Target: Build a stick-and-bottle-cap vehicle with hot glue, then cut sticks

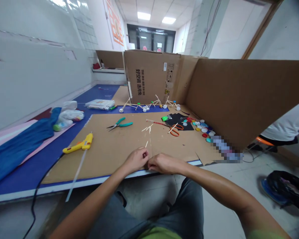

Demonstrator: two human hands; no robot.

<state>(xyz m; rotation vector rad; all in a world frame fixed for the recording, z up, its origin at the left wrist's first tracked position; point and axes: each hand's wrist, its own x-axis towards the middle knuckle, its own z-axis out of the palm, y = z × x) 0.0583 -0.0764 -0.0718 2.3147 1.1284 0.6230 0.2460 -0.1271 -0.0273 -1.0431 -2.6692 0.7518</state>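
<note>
Over the near edge of a flat cardboard sheet [107,149], my two hands sit almost fingertip to fingertip. My left hand [137,158] is closed, and a short pale wooden stick [146,144] sticks up just beyond its fingers. My right hand [165,163] is also closed, knuckles up; whatever its fingers pinch is hidden. Farther out lie a few small joined stick pieces [149,128]. Orange-handled scissors [174,133] rest to the right of them, with a stick across the handles. Teal-handled pliers [120,124] lie ahead on the left.
A yellow glue gun [83,144] lies left, its glue stick overhanging the table edge and its black cord hanging down. Bottle caps [204,130] and black sheets [175,119] are on the right. Stick models with cap wheels [132,107] stand before a large cardboard box [151,79].
</note>
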